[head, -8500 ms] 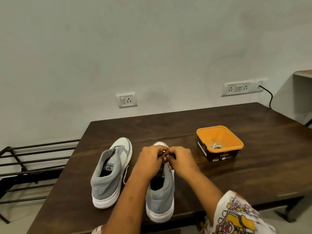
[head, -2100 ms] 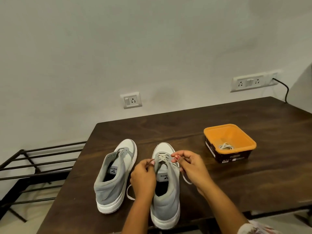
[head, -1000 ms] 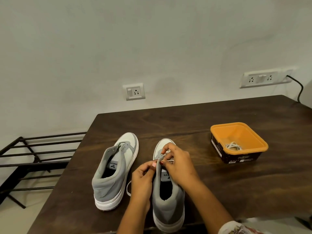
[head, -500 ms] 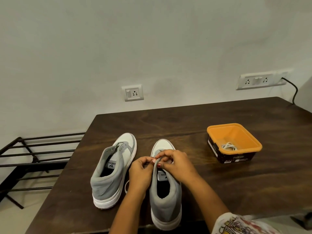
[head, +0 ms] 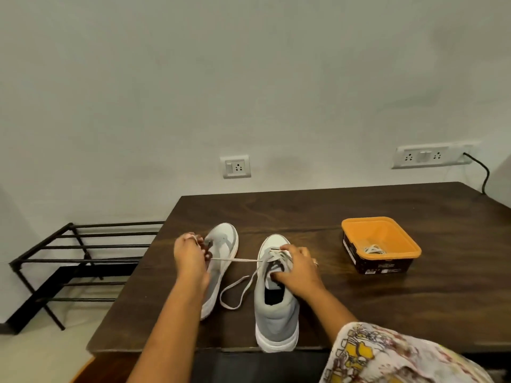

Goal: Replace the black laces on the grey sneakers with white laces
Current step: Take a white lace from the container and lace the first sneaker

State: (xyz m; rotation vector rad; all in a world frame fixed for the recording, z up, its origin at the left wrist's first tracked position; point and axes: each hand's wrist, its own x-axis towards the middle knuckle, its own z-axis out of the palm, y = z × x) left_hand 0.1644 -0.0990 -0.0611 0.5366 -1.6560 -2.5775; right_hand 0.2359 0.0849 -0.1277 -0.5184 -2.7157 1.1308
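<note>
2 grey sneakers stood on the dark surface in the lower middle of the frame, toes away from the person. The right sneaker already carried crossings of the white lace over its front eyelets, so the step in hand seemed to be the threading and tightening of this lace, about half way up the shoe. The left hand was closed around 1 end of the lace and pulled it out to the left, so that it ran taut from the eyelets to the fingers. This hand was in front of the left sneaker, which showed no lace at all. The right hand lay on the tongue and the crossings of the right sneaker, fingers bent and pressing down; if it also pinched the lace, I could not tell. The other end of the lace lay slack in a loop on the surface between the 2 shoes.

At the right of the frame the orange tub held 1 more white lace, probably for the left sneaker. No black lace was visible.

The next move probably called for taking the slack end and passing it through the next free eyelet, with the shoe held steady.
</note>
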